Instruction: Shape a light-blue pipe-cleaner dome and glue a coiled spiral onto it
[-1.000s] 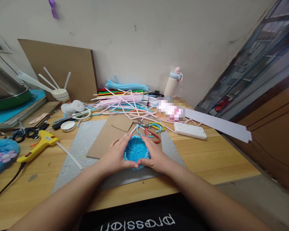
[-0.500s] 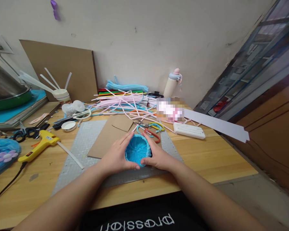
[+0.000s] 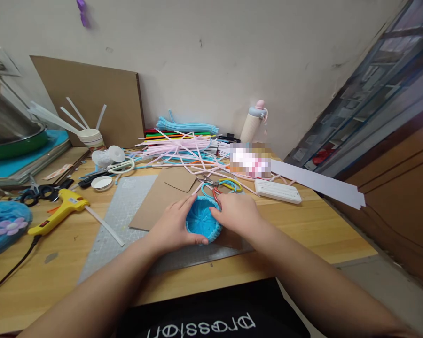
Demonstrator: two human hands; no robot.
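Note:
A round blue bowl (image 3: 201,224) with a ridged, fuzzy rim, seemingly made of pipe cleaners, faces up toward me. My left hand (image 3: 178,220) curves around its left side, thumb along the near rim. My right hand (image 3: 237,213) is at the far right of the rim, its thumb reaching over the inside edge and the other fingers hidden behind the wall. Beneath lie a sheet of brown cardboard (image 3: 151,204) and a grey cutting mat (image 3: 107,230). Just beyond the bowl are red-handled pliers (image 3: 216,193) and yellow-handled pliers (image 3: 232,184).
To the left are a yellow glue gun (image 3: 61,211), black scissors (image 3: 38,192) and a blue flowered piece (image 3: 7,225). Pipe cleaners (image 3: 183,143) pile up along the wall near a bottle (image 3: 252,123). A white box (image 3: 278,191) and paper strip (image 3: 317,183) lie right.
My right hand has shifted up and over the right rim, its thumb moving from the near edge to the inside far right. My left hand keeps its hold on the bowl.

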